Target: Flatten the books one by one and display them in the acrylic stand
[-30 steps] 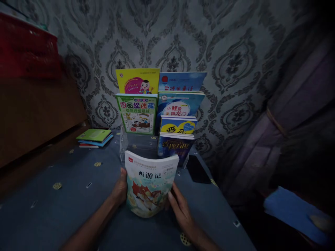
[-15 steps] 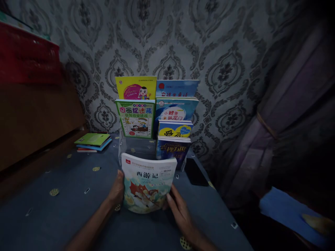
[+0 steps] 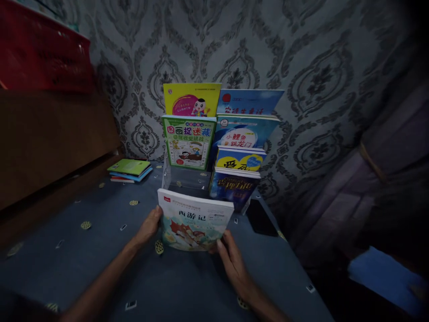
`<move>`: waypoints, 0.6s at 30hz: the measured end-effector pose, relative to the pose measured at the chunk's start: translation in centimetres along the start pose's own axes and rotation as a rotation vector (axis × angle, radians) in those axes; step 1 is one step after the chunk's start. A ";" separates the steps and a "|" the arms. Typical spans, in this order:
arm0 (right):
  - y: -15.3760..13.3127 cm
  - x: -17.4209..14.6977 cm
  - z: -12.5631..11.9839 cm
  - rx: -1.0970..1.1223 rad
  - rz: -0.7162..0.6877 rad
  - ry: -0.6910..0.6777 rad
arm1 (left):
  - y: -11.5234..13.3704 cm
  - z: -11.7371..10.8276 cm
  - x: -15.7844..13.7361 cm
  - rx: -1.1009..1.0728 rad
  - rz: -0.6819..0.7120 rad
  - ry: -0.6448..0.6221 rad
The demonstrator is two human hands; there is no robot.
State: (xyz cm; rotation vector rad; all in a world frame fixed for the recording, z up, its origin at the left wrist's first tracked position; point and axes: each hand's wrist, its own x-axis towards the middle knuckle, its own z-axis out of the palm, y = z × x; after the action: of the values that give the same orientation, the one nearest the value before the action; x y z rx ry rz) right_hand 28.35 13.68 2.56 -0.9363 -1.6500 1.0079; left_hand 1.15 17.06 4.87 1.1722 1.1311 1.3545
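A white and teal book (image 3: 196,223) with a dragon-like red figure on its cover is held up between my two hands. My left hand (image 3: 150,224) grips its left edge, thumb up. On the lower right edge my right hand (image 3: 233,258) is closed, its far fingers hidden behind the book. Just beyond stands a clear tiered book rack (image 3: 166,172). Its left side bears a yellow book (image 3: 191,99) and a green picture book (image 3: 189,143). On the right are blue books (image 3: 248,132), a yellow-and-blue book (image 3: 239,158) and a dark blue book (image 3: 234,184).
A small stack of books (image 3: 130,170) lies at the left by a brown wooden panel (image 3: 56,138). Right of the rack lies a flat black object (image 3: 261,219). A patterned wall (image 3: 301,80) rises behind, with a tied curtain (image 3: 365,165) at the right.
The book in my hands has moved toward the rack and its top leans further away from me. My head view has shifted, so the rack appears higher and further right.
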 end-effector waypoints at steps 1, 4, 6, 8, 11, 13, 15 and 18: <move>0.0 0.1 0.0 -0.001 -0.001 0.003 | 0.7 -0.2 -0.4 0.077 -0.005 0.004; -0.1 0.3 -0.1 0.005 -0.014 0.005 | 2.7 -0.2 -1.9 0.285 0.020 0.016; -0.1 0.3 -0.1 0.006 -0.018 0.016 | 3.6 0.1 -2.7 0.415 0.049 0.058; -0.1 0.3 -0.1 0.004 -0.006 0.030 | 3.9 0.6 -3.4 0.474 0.055 0.078; 0.0 0.2 -0.2 -0.016 0.018 0.057 | 3.5 1.5 -4.0 0.416 0.021 0.024; 0.0 0.2 -0.1 -0.041 0.019 0.083 | 3.3 2.1 -4.1 0.345 0.002 0.008; -0.2 0.3 0.0 -0.063 0.011 0.111 | 3.2 2.5 -4.1 0.301 -0.003 0.037; -0.6 0.8 0.5 -0.078 -0.020 0.156 | 3.1 2.9 -3.9 0.280 -0.001 0.096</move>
State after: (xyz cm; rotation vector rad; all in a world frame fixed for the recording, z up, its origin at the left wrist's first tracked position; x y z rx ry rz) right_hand 27.55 14.09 3.31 -1.0223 -1.5740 0.8401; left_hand 3.97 13.02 7.92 1.3147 1.4254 1.2916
